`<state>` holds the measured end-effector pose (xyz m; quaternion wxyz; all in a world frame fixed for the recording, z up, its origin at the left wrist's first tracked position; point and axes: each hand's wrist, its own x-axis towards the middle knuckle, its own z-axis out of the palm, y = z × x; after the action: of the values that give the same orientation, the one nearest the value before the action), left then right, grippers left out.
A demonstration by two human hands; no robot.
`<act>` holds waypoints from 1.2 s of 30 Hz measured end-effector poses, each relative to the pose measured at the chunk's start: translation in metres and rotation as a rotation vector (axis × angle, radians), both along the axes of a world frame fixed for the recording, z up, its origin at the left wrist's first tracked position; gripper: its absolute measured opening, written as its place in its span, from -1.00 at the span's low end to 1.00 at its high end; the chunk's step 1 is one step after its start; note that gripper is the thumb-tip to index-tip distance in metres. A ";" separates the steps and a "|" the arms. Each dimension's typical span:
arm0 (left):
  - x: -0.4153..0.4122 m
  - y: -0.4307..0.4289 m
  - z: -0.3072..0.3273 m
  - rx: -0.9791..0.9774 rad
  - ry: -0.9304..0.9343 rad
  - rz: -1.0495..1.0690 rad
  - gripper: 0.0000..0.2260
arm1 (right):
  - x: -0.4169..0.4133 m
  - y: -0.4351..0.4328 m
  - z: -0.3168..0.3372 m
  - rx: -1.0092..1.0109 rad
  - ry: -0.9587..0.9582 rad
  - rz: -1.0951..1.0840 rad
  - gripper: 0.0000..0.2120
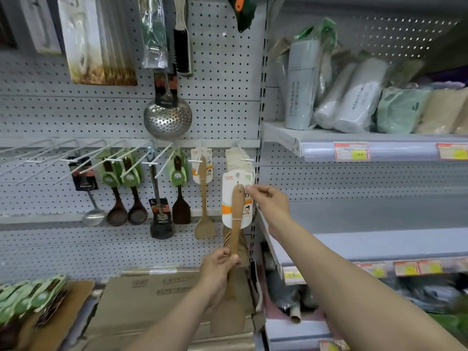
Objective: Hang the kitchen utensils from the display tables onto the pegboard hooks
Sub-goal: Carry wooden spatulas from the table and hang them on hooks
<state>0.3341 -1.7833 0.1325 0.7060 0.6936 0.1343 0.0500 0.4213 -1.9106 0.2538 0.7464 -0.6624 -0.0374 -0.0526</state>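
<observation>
Frame centre: left hand (219, 268) grips wooden spatula (235, 239) by its handle. Right hand (268, 198) pinches its card (236, 198) below a pegboard hook (241, 154).

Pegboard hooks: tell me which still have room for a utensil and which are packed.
Bare: the long hooks at the row's far left, left of the black-carded ladle. Bare pegboard lies under the hanging spoons. Crowded: the rightmost hook, stacked with carded spatulas, where the left hand and right hand hold the wooden spatula.
</observation>
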 end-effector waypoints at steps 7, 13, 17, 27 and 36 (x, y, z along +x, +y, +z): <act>0.016 -0.008 -0.005 -0.006 0.010 -0.009 -0.92 | 0.017 -0.005 -0.007 -0.047 0.081 -0.025 -0.80; 0.032 -0.010 -0.009 -0.024 0.022 -0.017 -0.91 | 0.025 -0.002 -0.004 -0.078 0.085 -0.030 -0.79; 0.043 -0.009 -0.015 -0.035 0.016 -0.028 -0.91 | 0.030 0.001 -0.004 -0.075 0.061 -0.006 -0.79; 0.064 -0.007 -0.025 -0.005 -0.016 -0.051 -0.92 | 0.043 0.005 -0.010 -0.059 0.041 -0.008 -0.82; 0.085 0.000 -0.024 0.094 0.060 -0.022 -0.93 | 0.052 0.008 -0.005 -0.110 0.104 -0.011 -0.83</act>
<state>0.4186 -1.7834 0.1082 0.6688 0.7285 0.1455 0.0276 0.4736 -1.9022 0.2489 0.7095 -0.7044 0.0021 -0.0199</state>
